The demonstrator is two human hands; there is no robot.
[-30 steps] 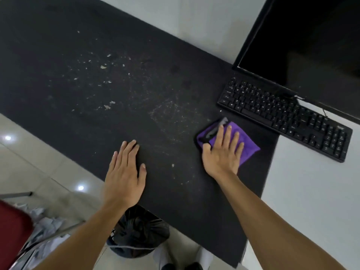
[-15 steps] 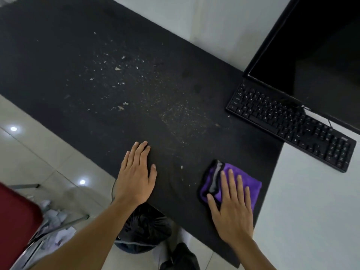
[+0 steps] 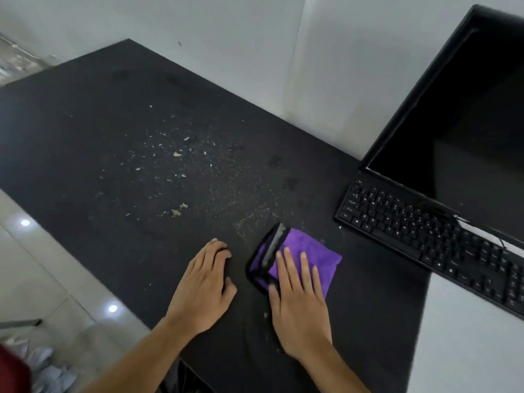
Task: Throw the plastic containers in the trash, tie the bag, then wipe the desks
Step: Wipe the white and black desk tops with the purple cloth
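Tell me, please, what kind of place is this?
Probably an office or computer room: a black desk carries a keyboard and a dark monitor, with a tiled floor below.

Place: office, by what I see.
Desk [image 3: 113, 123]: black, 12 o'clock.
Monitor [image 3: 453, 131]: dark, 2 o'clock.
Keyboard [image 3: 425, 231]: black, 3 o'clock.
Floor [image 3: 34, 265]: pale tile, 9 o'clock.

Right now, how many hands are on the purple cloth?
1: the right hand lies flat on the purple cloth; the left hand rests on the desk beside it.
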